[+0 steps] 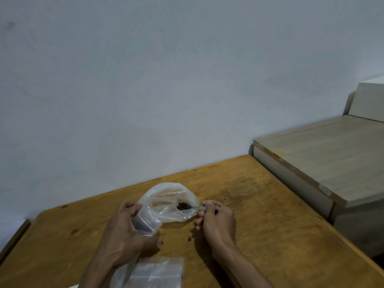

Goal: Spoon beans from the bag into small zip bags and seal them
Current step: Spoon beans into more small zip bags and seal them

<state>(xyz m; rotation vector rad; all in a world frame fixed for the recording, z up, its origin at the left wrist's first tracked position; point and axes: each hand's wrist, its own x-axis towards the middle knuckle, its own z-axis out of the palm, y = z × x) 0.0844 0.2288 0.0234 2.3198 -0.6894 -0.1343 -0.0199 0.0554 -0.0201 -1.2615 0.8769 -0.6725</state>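
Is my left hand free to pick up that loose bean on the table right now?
Probably not yet: the left hand grips the bean bag open. The loose bean lies uncovered between both hands, so nothing else blocks it.

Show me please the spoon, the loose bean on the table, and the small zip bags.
spoon (185,206): head view, its loaded bowl.
loose bean (189,239): head view, its middle.
small zip bags (160,271): head view, top bag's face.

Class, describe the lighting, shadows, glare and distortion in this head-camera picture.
Head view: dim, flat light; soft shadows beside the right hand on the scuffed orange-brown wooden table; faint glare on the crumpled clear plastic bag; wide-angle lens tilts the table edges.
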